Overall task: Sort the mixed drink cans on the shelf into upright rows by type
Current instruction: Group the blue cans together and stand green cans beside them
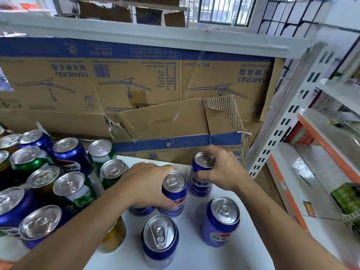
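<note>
On the white shelf [194, 256], the left hand [148, 184] gripped one upright blue aluminium cola can [174, 193]; the right hand [222, 172] clasped another blue can [201, 175] just behind it, beside the mixed cluster of cans [48, 182].

Blue cans [220, 221], green cans [78, 191], a yellow can [115, 238], white shelf [194, 254].

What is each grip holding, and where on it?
Left grip wraps the side of the nearer blue aluminium can; right grip holds the farther blue aluminium can just below its rim.
</note>
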Demonstrator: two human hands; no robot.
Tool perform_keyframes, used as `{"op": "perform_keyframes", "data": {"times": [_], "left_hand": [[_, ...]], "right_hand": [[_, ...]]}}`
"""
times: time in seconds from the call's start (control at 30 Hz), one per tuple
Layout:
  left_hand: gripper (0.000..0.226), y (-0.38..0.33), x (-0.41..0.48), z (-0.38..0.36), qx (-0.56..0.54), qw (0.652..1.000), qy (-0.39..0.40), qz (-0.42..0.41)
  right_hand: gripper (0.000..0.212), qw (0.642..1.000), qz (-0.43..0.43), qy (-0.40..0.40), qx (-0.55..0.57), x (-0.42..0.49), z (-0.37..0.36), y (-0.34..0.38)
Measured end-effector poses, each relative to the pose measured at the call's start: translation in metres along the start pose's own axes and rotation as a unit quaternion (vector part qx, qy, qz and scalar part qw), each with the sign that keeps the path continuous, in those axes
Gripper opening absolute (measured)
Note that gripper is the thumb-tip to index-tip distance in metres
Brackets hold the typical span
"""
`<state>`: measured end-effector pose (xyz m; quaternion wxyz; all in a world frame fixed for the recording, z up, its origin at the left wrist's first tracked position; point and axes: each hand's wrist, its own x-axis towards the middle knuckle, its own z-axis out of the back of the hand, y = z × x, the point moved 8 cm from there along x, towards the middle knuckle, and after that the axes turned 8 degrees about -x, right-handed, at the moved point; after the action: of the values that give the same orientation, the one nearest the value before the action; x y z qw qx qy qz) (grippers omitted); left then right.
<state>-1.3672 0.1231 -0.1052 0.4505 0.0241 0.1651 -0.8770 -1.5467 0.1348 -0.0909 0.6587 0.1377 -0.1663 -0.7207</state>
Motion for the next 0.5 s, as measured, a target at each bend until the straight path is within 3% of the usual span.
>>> {"op": "perform_keyframes", "data": {"times": [0.5], "left_hand": [[0.064,-0.004,-0.008,0.007,-0.043,0.999,-0.018,0.000]], "right_hand": [[0.070,0.997,-0.046,0.057,0.020,-0.030,0.000,0.003]]}}
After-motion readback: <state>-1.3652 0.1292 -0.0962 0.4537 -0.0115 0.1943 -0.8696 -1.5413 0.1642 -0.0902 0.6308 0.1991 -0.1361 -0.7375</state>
